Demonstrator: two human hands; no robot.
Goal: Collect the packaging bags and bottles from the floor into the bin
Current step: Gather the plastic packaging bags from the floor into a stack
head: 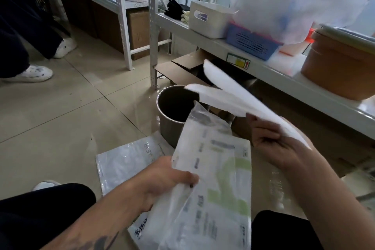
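Printed packaging bags [213, 184], clear plastic with green marking, fill the near foreground; the left hand [162, 180] pinches their left edge, thumb on top and fingers curled beneath, so the stack fans from the hand toward one o'clock. That forearm enters from seven o'clock, tattooed near the frame's edge. At two o'clock from the bags, the right hand [278, 148] is raised, palm turned toward the camera, fingers curled round the lower end of a white packaging bag [233, 97], which sticks out toward eleven o'clock in two flaps, its tip above the bin's mouth. The round metal bin [172, 115] stands on the tiled floor [71, 107] at twelve o'clock from the left hand, partly hidden by the held bags. Another clear bag [125, 162] lies flat on the floor, at ten o'clock from the left hand, touching the bin's base. A shelf unit [263, 67] runs behind.
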